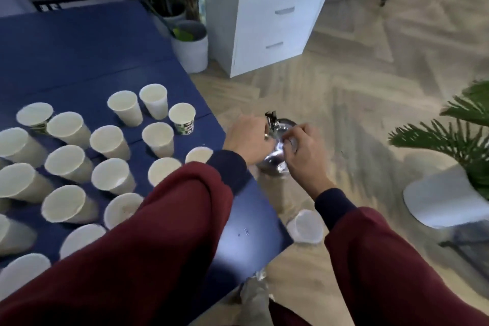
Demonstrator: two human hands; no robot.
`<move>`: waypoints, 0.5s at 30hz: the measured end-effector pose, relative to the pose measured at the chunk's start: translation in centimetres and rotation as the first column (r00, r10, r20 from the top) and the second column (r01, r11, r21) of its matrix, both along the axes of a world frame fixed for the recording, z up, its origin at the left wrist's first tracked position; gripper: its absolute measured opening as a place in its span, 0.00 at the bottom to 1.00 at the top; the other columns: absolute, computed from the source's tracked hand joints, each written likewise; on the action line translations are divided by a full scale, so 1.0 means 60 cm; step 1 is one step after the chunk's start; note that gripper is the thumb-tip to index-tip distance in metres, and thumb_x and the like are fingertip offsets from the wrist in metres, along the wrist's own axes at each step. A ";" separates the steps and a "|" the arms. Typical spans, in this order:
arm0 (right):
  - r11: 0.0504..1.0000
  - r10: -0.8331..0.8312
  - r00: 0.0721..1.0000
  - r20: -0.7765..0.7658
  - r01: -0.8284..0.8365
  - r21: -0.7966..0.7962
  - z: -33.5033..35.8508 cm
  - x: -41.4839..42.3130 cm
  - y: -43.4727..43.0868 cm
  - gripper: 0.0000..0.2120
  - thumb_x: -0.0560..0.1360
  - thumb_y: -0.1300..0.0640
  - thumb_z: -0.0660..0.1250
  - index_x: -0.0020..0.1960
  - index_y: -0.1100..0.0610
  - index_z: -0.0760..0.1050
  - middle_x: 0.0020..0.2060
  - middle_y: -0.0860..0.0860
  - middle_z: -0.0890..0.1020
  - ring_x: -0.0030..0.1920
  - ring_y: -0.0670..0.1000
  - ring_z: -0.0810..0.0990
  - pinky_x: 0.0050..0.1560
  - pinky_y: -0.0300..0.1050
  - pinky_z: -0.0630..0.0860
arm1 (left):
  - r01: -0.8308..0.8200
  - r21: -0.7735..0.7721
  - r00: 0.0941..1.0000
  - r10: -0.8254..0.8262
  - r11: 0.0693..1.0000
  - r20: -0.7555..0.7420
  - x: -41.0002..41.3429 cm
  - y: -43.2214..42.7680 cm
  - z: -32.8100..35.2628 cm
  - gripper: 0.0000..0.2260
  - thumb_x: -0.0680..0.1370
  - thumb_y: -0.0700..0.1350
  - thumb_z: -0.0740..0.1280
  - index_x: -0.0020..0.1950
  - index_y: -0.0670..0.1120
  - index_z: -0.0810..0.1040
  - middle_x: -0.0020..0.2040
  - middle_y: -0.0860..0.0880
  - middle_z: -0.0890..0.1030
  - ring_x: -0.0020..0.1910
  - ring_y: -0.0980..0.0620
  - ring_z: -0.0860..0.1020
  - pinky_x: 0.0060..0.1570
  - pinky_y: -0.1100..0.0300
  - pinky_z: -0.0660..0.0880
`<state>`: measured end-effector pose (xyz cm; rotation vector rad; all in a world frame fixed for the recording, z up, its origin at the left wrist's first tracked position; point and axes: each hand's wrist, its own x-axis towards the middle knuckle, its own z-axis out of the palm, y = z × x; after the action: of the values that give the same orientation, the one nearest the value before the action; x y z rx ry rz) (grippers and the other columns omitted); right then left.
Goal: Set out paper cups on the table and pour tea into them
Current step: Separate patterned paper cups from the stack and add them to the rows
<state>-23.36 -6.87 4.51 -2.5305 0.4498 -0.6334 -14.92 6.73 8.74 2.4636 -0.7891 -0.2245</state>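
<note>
**While the cups stand on the bench, both hands are on the kettle**

Although the picture is a little blurred, the main things are clear. Many paper cups point(111, 140) stand upright on the dark blue bench point(79, 47), mouths open upward, close to each other in loose rows on its left and middle part. Most are plain white. Two of them, one at the far right of the group point(182, 119) and one at the far left point(35, 118), carry a green print. I cannot tell if any cup has tea inside.

A shiny metal kettle point(275, 161) is past the right edge of the bench, above the wooden floor point(370, 114). The left hand point(248, 140) has its fingers curled around the kettle's upper left part, where a metal handle piece rises. The right hand point(304, 145) has its fingers bent onto the top of the kettle from the right side; which part it grips I cannot tell. Both arms wear dark red sleeves point(172, 219) with navy cuffs.

One more white cup point(307, 225) shows low beside the near corner of the bench, under the right forearm.

Behind the bench are a white cabinet point(264, 21) with two drawers and a green plant in a white pot point(190, 47). Another plant in a white pot point(444, 201) is at the right.
</note>
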 end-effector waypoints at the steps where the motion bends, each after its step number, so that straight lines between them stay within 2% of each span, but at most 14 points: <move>1: 1.000 0.029 1.000 -0.011 -0.029 -0.004 -0.004 0.009 -0.019 0.08 0.71 0.64 0.65 0.46 0.63 0.81 0.46 0.58 0.79 0.51 0.52 0.73 0.52 0.34 0.63 | -0.019 0.018 0.999 0.020 1.000 -0.048 0.005 -0.021 -0.011 0.08 0.75 0.47 0.66 0.50 0.44 0.80 0.50 0.44 0.80 0.53 0.42 0.76 0.52 0.49 0.75; 4: 0.996 0.088 0.993 -0.080 -0.089 -0.006 -0.021 0.040 -0.097 0.08 0.72 0.66 0.66 0.48 0.64 0.82 0.45 0.60 0.79 0.51 0.57 0.76 0.52 0.37 0.65 | -0.078 0.078 0.986 0.089 0.994 -0.141 0.016 -0.090 -0.041 0.10 0.75 0.46 0.65 0.53 0.43 0.77 0.56 0.43 0.76 0.57 0.41 0.74 0.56 0.46 0.74; 7: 0.996 0.080 0.917 -0.390 -0.085 0.004 -0.035 0.069 -0.159 0.17 0.78 0.58 0.66 0.64 0.63 0.75 0.59 0.61 0.76 0.60 0.63 0.75 0.60 0.50 0.70 | -0.145 0.082 0.965 0.159 0.986 -0.207 0.039 -0.136 -0.064 0.07 0.76 0.45 0.67 0.52 0.44 0.74 0.56 0.42 0.76 0.56 0.40 0.74 0.58 0.46 0.73; 9: 0.996 0.074 0.843 -0.533 -0.092 -0.008 -0.043 0.086 -0.189 0.23 0.79 0.53 0.65 0.71 0.63 0.69 0.65 0.62 0.73 0.65 0.64 0.72 0.63 0.55 0.69 | -0.185 0.099 0.950 0.204 0.978 -0.237 0.056 -0.158 -0.082 0.12 0.78 0.49 0.67 0.57 0.45 0.72 0.60 0.42 0.75 0.59 0.39 0.73 0.60 0.46 0.72; 13: 0.989 0.151 0.784 -0.603 -0.121 0.090 -0.048 0.105 -0.222 0.26 0.80 0.51 0.66 0.72 0.64 0.66 0.67 0.62 0.73 0.67 0.63 0.72 0.65 0.55 0.70 | -0.244 0.119 0.919 0.269 0.962 -0.289 0.088 -0.197 -0.107 0.25 0.81 0.54 0.63 0.72 0.40 0.66 0.71 0.39 0.69 0.68 0.38 0.69 0.67 0.46 0.68; 15: 0.975 0.201 0.780 -0.593 -0.100 0.199 -0.050 0.111 -0.230 0.23 0.79 0.52 0.67 0.69 0.63 0.69 0.62 0.61 0.79 0.62 0.62 0.76 0.58 0.48 0.71 | -0.241 0.119 0.907 0.267 0.963 -0.325 0.100 -0.215 -0.115 0.28 0.82 0.54 0.62 0.76 0.39 0.62 0.74 0.39 0.66 0.72 0.39 0.67 0.70 0.47 0.66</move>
<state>-16.67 -20.65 1.50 -2.5356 0.4791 0.3049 -8.93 -6.14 1.82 2.4705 -0.3129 -0.5716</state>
